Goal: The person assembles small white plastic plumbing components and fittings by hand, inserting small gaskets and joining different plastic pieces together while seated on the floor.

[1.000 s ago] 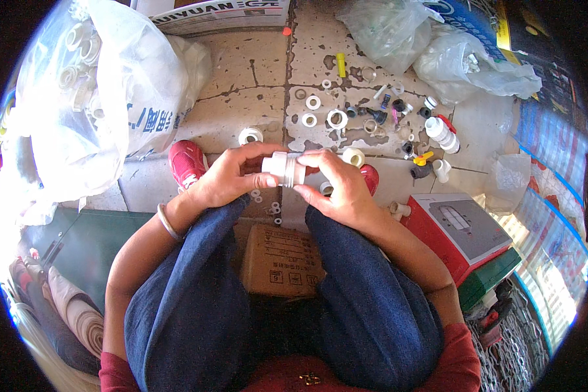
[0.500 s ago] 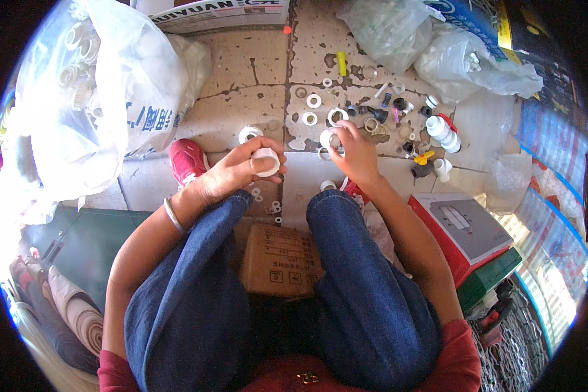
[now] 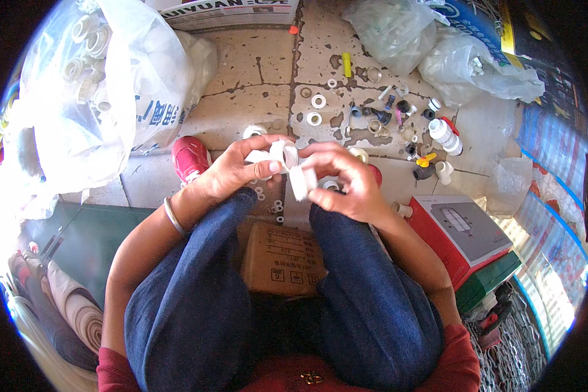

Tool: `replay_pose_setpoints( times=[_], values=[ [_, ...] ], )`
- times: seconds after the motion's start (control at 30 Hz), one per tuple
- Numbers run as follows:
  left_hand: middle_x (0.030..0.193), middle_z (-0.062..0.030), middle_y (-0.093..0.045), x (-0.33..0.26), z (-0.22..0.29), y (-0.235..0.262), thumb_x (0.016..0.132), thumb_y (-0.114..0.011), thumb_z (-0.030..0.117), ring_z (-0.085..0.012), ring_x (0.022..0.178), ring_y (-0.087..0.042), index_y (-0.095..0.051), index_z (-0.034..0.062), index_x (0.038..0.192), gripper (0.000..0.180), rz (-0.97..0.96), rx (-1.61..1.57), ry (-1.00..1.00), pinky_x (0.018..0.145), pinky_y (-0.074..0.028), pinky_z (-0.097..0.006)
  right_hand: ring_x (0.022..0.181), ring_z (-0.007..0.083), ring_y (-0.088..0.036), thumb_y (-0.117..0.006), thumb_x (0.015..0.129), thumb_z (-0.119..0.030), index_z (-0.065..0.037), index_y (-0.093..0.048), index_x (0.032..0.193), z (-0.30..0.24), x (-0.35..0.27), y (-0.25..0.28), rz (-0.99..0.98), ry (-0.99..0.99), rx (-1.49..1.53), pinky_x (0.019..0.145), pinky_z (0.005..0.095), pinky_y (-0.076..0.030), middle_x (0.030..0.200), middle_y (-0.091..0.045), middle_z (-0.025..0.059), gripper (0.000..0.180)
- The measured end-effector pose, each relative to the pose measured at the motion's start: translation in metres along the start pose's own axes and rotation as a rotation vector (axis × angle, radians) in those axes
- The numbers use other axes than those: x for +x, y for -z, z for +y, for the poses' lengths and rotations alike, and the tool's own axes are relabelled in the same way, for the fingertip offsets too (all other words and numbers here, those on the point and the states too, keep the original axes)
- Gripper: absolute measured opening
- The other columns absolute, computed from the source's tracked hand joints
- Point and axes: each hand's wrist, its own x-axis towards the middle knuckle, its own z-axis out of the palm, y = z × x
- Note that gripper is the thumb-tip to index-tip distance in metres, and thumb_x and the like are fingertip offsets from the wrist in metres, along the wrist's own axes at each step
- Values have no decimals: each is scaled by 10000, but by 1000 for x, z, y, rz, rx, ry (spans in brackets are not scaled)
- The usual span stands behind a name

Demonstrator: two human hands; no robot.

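Note:
Over the gap between my knees, my left hand [image 3: 238, 168] is closed round a white plastic pipe fitting [image 3: 286, 155], its threaded round end turned toward my right hand. My right hand [image 3: 346, 179] pinches a white plastic ring [image 3: 301, 183], blurred by motion, just beside that threaded end. Whether the two pieces touch I cannot tell. On the floor beyond lie white washers [image 3: 318, 101], a yellow tube [image 3: 347, 65] and several small black fittings [image 3: 380, 116]. Farther right are a white jointed fitting [image 3: 444, 136] with a red part and a dark valve with a yellow handle [image 3: 426, 164].
A big clear bag of white fittings [image 3: 160, 78] stands at the left. More plastic bags [image 3: 398, 39] lie at the far right. Between my feet sits a cardboard box [image 3: 284, 258]. Right of my knee are a red and grey box [image 3: 460, 225] and a heap of metal chain [image 3: 513, 353].
My right hand has come off the floor parts and moved left and nearer, bringing a white ring up to the fitting. My left hand has turned the fitting's threaded end to the right.

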Motion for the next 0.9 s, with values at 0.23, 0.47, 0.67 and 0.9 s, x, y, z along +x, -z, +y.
replay_pose_setpoints(
  times=[0.23, 0.47, 0.67, 0.9],
  values=[
    [1036, -34, -610, -2, 4, -2, 788, -706, 288, -89, 921, -544, -490, 19, 1254, 580, -27, 136, 5, 835, -438, -248, 890, 259, -625, -719, 702, -68, -36, -566, 1059, -14, 8, 2, 110, 177, -485, 776, 327, -491, 985, -613, 129, 390],
    [988, -32, -620, -4, 12, -5, 780, -711, 285, -78, 878, -538, -507, 26, 1245, 570, 13, 361, -47, 801, -450, -245, 870, 228, -638, -726, 727, -114, -31, -571, 1057, -12, 3, -7, 173, 53, -450, 731, 316, -500, 949, -631, 130, 374],
    [1002, -34, -613, -1, 5, 3, 787, -705, 280, -79, 871, -539, -505, 26, 1243, 560, 32, 429, -21, 776, -457, -244, 840, 189, -644, -707, 767, -140, -26, -536, 1036, 5, 8, -9, 173, -44, -257, 700, 300, -504, 933, -632, 122, 338],
    [940, -81, -577, 33, 10, 12, 843, -635, 319, -136, 841, -575, -449, 3, 1161, 485, 126, 164, -134, 745, -485, -259, 837, 109, -556, -726, 733, -115, -55, -517, 1031, 19, 46, 7, 210, 0, -334, 714, 255, -459, 908, -588, 39, 369]
  ],
)
